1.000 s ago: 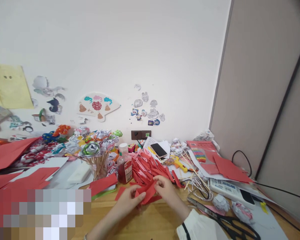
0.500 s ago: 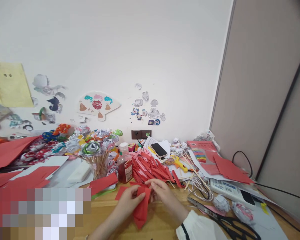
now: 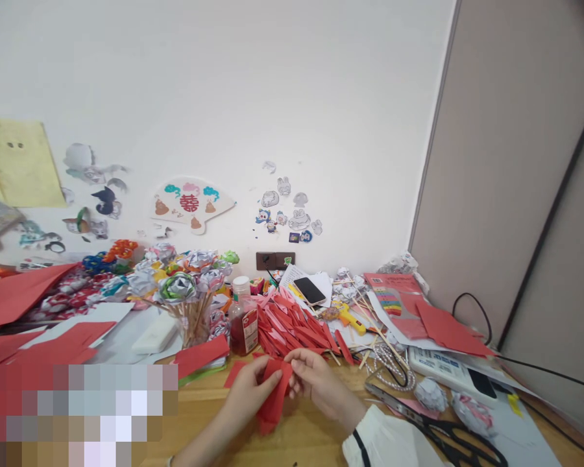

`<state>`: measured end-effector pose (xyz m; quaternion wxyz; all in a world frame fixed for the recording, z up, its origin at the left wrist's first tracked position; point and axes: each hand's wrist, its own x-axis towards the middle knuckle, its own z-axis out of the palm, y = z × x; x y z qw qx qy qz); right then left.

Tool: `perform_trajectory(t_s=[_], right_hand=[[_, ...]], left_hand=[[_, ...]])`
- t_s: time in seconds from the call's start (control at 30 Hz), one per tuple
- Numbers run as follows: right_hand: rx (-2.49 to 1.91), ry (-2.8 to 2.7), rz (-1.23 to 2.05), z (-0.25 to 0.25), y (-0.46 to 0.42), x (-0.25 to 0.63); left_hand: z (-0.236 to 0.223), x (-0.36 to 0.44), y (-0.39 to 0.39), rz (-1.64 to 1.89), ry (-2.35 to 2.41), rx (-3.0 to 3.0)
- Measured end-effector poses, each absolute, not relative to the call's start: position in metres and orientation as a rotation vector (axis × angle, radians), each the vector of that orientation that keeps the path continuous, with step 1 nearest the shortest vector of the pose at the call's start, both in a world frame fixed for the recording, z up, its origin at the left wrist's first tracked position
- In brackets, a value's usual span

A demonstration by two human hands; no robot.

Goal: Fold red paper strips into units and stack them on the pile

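Above the wooden table (image 3: 316, 444), a folded piece of red paper (image 3: 272, 405) is gripped between the thumb and fingers of my left hand (image 3: 250, 388). Its pointed end hangs down toward me. My right hand (image 3: 321, 381) pinches the paper's upper right edge with thumb and forefinger; the other fingers are curled and partly hidden. Another flat red sheet (image 3: 233, 374) lies just behind my left hand. Beyond both hands is a heap of folded red paper strips (image 3: 296, 324).
A glass bottle (image 3: 243, 318) and a cup of sticks (image 3: 193, 324) with paper flowers stand behind left. On the right lie black-handled scissors (image 3: 457, 434), crumpled paper balls (image 3: 431, 394), a braided cord (image 3: 389, 366), a yellow glue gun (image 3: 351, 319) and a phone (image 3: 309, 292).
The red paper has tilted, its lower tip shifting up and slightly left. My right hand has come in onto the paper's upper right edge.
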<state>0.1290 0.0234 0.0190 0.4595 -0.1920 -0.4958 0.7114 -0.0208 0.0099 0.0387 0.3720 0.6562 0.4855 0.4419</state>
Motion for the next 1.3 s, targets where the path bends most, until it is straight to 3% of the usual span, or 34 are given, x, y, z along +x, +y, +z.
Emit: perform_trajectory(t_s=[0.83, 1.3], right_hand=[[-0.781, -1.764, 1.317, 0.012, 0.03, 0.13], [-0.748, -1.95, 1.211, 0.015, 0.028, 0.137]], left_hand=[[0.048, -0.019, 0.004, 0.905, 1.051, 1.564], [0.034, -0.021, 0.013, 0.983, 1.275, 1.798]])
